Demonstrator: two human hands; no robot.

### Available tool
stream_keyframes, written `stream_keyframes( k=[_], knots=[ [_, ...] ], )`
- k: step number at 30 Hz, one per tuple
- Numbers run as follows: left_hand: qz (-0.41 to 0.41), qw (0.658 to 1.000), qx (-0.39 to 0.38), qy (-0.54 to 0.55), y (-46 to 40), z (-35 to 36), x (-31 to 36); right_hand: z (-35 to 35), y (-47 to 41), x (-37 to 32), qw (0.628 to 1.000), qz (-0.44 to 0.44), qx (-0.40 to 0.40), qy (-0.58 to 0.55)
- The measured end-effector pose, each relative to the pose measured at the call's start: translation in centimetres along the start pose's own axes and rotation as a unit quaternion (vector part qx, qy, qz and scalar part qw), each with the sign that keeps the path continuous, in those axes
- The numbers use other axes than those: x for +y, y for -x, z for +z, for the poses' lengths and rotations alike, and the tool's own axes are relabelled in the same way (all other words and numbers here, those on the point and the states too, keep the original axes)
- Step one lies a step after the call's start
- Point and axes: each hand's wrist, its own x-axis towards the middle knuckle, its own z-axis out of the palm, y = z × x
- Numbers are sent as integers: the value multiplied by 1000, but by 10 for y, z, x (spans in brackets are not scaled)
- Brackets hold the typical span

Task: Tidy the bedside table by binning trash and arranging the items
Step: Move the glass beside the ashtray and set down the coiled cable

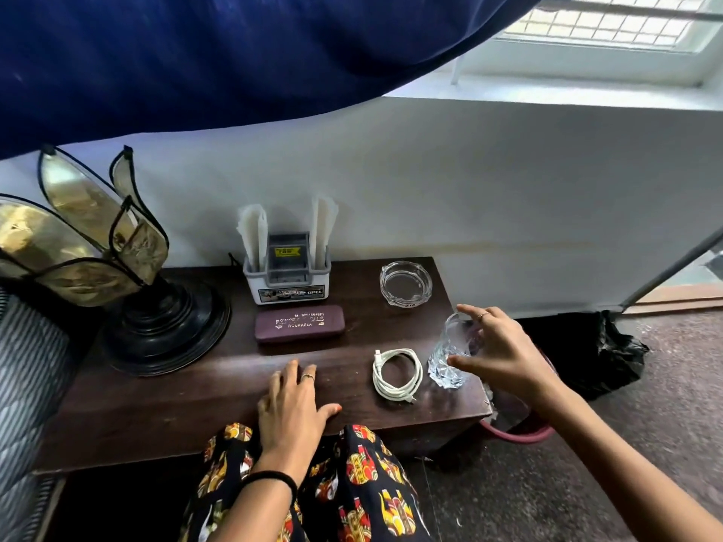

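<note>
A dark wooden bedside table (195,389) holds a clear cut-glass tumbler (446,357) near its right front corner. My right hand (497,350) wraps the tumbler from the right, thumb in front and fingers behind its rim; the base rests on the table. A coiled white cable (397,375) lies just left of the tumbler. My left hand (291,404) lies flat on the table's front edge, fingers apart, holding nothing. A maroon spectacle case (299,322) sits mid-table. Behind it stands a white tissue and napkin holder (287,267). A glass ashtray (405,282) sits at the back right.
A black-based lamp (156,326) with a gold petal shade fills the table's left end. A pink-rimmed bin (516,432) stands on the floor by the table's right front corner, a black bag (602,354) beyond it. A white wall runs behind; a blue curtain hangs above.
</note>
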Motion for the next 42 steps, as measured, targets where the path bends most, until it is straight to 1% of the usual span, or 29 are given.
stream_keyframes(
  k=[3,9,12,15,22,30,42],
  knots=[
    [0,1000,6,-4,-1,1,0,-10,-9,-4,1000,-14,12,7],
    [-7,1000,-8,14,-6,1,3,-30,-59,-24,994,-35,102,7],
    [-9,1000,-12,9,-6,1,3,-31,-89,-37,991,-46,126,4],
    [-3,1000,-15,-3,-7,1,3,-28,-116,-47,991,-43,122,16],
    [2,1000,-26,-16,-8,2,3,-11,-152,-53,996,-29,76,33],
    [-7,999,-30,-13,-9,4,4,9,-161,-48,997,-12,61,35],
    [-21,999,-47,1,-12,4,4,13,-160,-43,997,-1,65,31]
  ],
)
